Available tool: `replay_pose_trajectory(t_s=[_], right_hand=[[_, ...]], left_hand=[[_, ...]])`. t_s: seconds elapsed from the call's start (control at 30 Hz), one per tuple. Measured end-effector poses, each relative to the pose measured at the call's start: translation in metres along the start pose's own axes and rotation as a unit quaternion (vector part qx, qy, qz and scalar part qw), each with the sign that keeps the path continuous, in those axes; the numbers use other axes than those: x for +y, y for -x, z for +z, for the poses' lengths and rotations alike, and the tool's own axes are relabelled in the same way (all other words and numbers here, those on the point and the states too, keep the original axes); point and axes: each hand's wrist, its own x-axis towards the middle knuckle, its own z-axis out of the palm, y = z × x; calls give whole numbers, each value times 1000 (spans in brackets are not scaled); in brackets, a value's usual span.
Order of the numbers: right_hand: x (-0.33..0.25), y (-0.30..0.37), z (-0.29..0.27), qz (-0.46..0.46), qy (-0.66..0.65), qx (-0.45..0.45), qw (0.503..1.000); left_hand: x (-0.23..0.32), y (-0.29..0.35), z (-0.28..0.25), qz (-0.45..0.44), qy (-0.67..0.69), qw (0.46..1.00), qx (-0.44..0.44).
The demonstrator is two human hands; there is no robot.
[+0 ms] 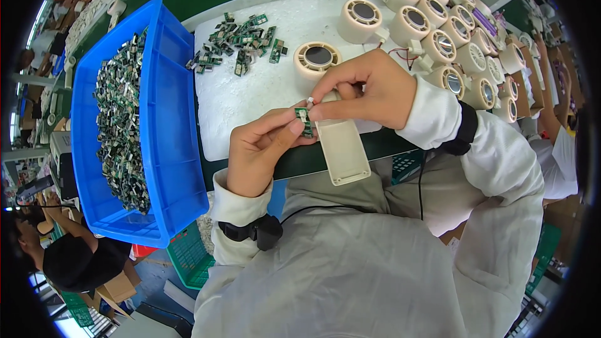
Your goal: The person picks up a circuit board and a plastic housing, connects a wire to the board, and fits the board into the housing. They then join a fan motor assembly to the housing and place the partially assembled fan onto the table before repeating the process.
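Observation:
My left hand (260,149) pinches a small green circuit board (306,128) between thumb and fingers. Close above it, the thumb and forefinger of my right hand (374,91) are closed on a small white connector (310,100) at the board's upper end. Whether the connector is seated in the board cannot be made out. Beneath my hands lies a cream handheld fan, its round head (302,70) on the white foam sheet (238,103). The fan's open, hollow handle shell (346,156) points toward me and juts past the table edge; my right hand covers part of it.
Left of the foam stands a blue bin (178,131) filled with circuit boards. Loose boards (241,40) lie in a pile on the foam's far left. Several cream fan heads (438,44) crowd the right side, some with wires. Other people work at the left and right edges.

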Motion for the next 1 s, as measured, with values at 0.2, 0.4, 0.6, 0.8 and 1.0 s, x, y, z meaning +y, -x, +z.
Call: replay_pose_trajectory(t_s=[0.2, 0.4, 0.6, 0.8, 1.0], right_hand=[[3, 3, 7, -7, -1, 6, 1000], [3, 1, 11, -21, 11, 10, 1000], [3, 3, 13, -35, 17, 63, 997], [3, 6, 17, -141, 59, 100, 983], [0, 4, 12, -138, 100, 81, 982]], left_hand=[[-9, 0, -4, 52, -14, 998, -23], [-11, 2, -3, 113, -50, 992, -12], [-17, 0, 18, 157, -110, 978, 78], [-14, 4, 22, 126, -97, 981, 107], [-13, 3, 24, 111, -93, 981, 132]])
